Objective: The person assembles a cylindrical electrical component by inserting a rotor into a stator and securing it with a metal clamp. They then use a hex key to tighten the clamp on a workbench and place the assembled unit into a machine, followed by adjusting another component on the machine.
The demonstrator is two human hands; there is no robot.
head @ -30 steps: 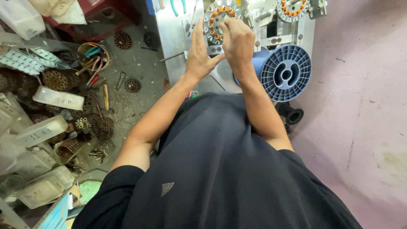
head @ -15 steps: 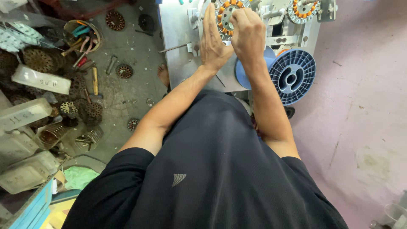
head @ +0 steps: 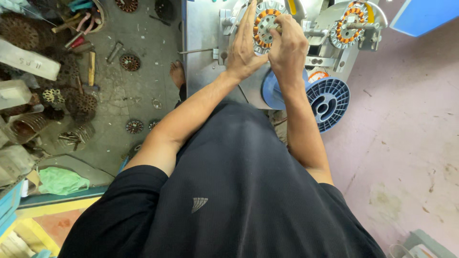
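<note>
A round stator with orange copper coils sits on a grey metal winding machine. My left hand lies flat against the stator's left side, fingers stretched upward. My right hand is curled in a fist at the stator's right edge, pinching something small at its rim; what it pinches is hidden. A second stator with orange coils is mounted to the right on the same machine.
A blue plastic spool stands below the machine on the pink floor. Left of the machine, the dirty floor holds several rusty round cores, tools, white boxes and a green bag. A bare foot shows beside the machine.
The view has dropped and shifted slightly; both hands stay on the stator, the left one now flatter against its side, the right fist still at its rim.
</note>
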